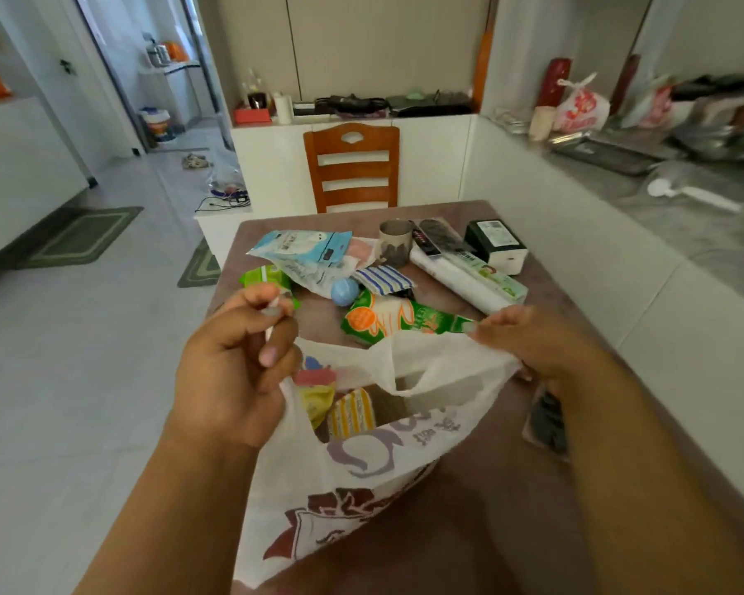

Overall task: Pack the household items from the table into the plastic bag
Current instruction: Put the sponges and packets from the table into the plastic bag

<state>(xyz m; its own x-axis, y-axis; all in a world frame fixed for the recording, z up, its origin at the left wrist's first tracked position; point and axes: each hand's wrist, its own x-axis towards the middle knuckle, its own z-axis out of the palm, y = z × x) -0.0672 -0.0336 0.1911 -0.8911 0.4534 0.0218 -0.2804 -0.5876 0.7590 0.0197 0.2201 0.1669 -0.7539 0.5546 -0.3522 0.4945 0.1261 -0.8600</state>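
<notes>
Plastic bag (387,457): white, printed, thin film. Held open at the near end of the table (482,508), mouth facing up, stretched between the two hands. Already inside, below the left fingers: a yellow striped packet (353,412) and a yellow-and-red pack (316,390).

Left hand (228,367): fingers curled together, clamped on the bag's left handle, thumb pressed against the forefinger.

Right hand (533,341): fingers closed on the right rim of the bag, pinching the film; the fingertips themselves are partly hidden by the plastic.

Items not yet packed, all beyond the fingers on the table: green-and-orange packet (387,319), just beyond the bag mouth, between the two hands; blue ball (344,289); striped cloth (381,280); pale blue pouches (306,251); green pack (265,279), just beyond the left fingertips; white roll (460,279); cup (395,242); black-and-white box (497,244). A dark flat pack (546,418) lies under the right wrist.

Step in hand, as judged: spreading the mouth for the next item. Handling advice: keep the left grip firm and high so the mouth stays wide; free the right hand only once the rim holds its shape; take the nearest packet first; lower it flat beside the packs already in, as the thin film may tear on hard corners such as the box.
</notes>
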